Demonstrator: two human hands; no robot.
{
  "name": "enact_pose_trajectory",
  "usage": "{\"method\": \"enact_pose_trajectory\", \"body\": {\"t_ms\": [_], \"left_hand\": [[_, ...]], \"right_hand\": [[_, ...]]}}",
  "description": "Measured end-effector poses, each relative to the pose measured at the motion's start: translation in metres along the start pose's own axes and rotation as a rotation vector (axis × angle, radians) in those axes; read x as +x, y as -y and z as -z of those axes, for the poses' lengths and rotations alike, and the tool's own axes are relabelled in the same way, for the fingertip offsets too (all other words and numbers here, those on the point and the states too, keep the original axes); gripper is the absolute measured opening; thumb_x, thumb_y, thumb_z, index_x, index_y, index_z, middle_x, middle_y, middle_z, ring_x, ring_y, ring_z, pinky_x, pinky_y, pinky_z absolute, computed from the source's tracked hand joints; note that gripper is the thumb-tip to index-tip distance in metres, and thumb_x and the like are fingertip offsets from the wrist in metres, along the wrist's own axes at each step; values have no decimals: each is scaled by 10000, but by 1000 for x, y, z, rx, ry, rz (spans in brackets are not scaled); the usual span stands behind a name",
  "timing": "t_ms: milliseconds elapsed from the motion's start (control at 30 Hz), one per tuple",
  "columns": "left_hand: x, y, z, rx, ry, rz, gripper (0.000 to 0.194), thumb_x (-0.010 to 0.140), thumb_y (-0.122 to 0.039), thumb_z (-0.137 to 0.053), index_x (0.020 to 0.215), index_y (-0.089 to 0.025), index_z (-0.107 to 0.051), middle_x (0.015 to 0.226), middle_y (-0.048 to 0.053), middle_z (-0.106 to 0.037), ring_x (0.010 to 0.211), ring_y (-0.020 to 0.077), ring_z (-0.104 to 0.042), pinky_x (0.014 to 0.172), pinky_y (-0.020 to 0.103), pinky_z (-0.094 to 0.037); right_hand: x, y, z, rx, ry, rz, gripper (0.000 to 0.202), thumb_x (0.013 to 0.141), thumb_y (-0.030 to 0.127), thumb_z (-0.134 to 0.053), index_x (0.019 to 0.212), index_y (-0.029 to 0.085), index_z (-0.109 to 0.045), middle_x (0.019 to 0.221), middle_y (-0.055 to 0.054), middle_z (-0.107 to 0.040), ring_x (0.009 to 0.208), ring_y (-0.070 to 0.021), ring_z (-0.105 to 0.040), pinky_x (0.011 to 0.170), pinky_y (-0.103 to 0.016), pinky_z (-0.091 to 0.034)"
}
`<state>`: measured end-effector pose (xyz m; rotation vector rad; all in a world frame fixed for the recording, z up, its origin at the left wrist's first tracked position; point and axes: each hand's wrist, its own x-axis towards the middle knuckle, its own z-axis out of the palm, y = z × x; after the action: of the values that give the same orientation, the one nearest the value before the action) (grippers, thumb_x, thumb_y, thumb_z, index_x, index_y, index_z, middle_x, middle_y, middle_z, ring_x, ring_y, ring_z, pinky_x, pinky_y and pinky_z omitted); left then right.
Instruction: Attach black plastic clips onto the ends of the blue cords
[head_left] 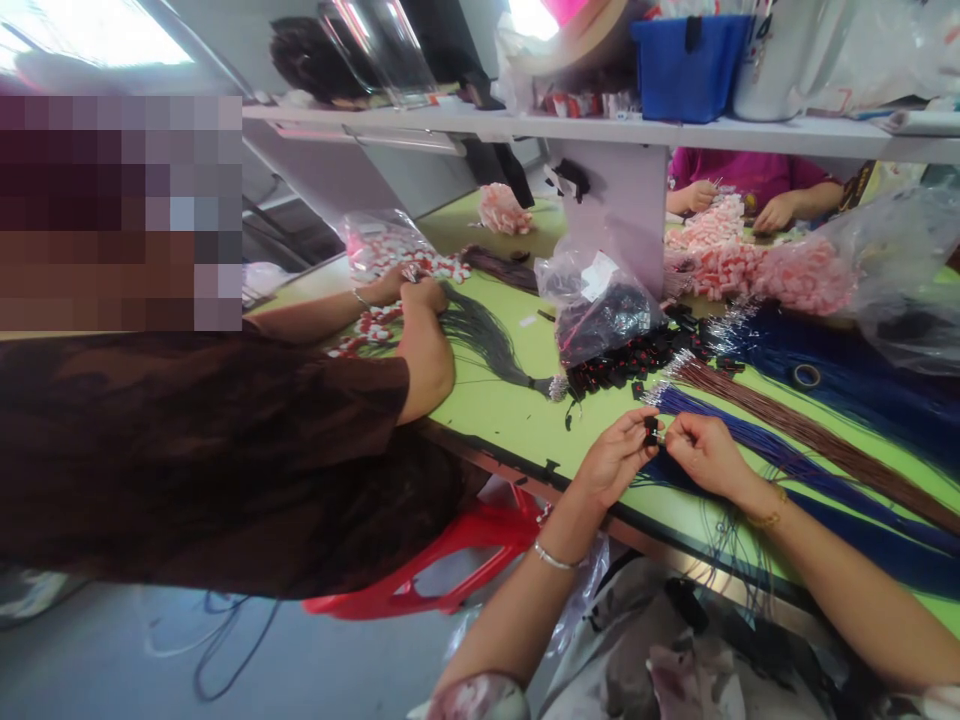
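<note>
Between the fingertips of my left hand (616, 455) is a small black connector housing (651, 432). My right hand (705, 452) is closed in a pinch right beside it, on a thin wire whose metal end meets the housing; its fingers hide most of the wire. Just beyond my hands lies a pile of black housings (626, 365). Bundles of blue wires (757, 445) and brown wires (817, 425) with silvery terminal ends stretch to the right. Loose dark wires (724, 545) hang over the table edge below my right hand.
To the left, a co-worker's hands (420, 288) handle grey wires (487, 330). Another person's hands (776, 212) work across the table near pink connectors (802, 275). A shelf (480, 122) spans above, bearing a blue bin (686, 75). A tape roll (807, 376) lies on blue wires; a red stool (450, 560) stands left.
</note>
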<state>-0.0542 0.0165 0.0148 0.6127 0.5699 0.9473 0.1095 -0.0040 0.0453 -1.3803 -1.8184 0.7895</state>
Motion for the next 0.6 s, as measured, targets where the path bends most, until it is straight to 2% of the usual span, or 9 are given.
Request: {"method": "enact_pose_trajectory", "body": {"t_ms": [133, 233, 333, 467, 600], "left_hand": [[-1, 0, -1, 29, -11, -9, 365, 687, -219, -748, 1030, -151, -645, 877, 45, -640, 762, 105, -573, 722, 221, -440], [-3, 3, -5, 120, -69, -46, 377, 655, -235, -772, 1007, -151, -665, 856, 39, -637, 721, 95, -554, 687, 213, -428], [-3, 5, -9, 211, -144, -95, 377, 634, -246, -782, 983, -147, -679, 768, 19, -611, 664, 84, -517, 648, 206, -413], [-3, 8, -11, 197, -208, -104, 360, 637, -239, -773, 973, -150, -681, 719, 3, -587, 638, 77, -502, 628, 198, -404], [-4, 14, -8, 226, -216, -117, 366, 634, -244, -772, 973, -137, -685, 747, 24, -615, 662, 89, -521, 626, 201, -405]], "right_hand": [[-1, 0, -1, -9, -2, -3, 186, 769, 209, -482, 586, 176, -481, 530, 37, -488, 489, -80, -388, 492, -205, -286], [-1, -3, -4, -3, 10, 15, 178, 775, 193, -487, 598, 174, -491, 537, 38, -494, 487, -77, -394, 498, -203, -295], [0, -5, -6, -58, -3, 79, 165, 778, 170, -495, 613, 174, -504, 567, 26, -511, 508, -85, -408, 519, -210, -305], [-2, -6, -8, -120, 37, 176, 168, 814, 151, -464, 656, 179, -516, 630, 4, -536, 572, -102, -444, 562, -217, -322], [-5, -5, -13, -153, 29, 117, 181, 792, 145, -474, 616, 180, -488, 555, 23, -496, 494, -91, -385, 498, -220, -266]]}}
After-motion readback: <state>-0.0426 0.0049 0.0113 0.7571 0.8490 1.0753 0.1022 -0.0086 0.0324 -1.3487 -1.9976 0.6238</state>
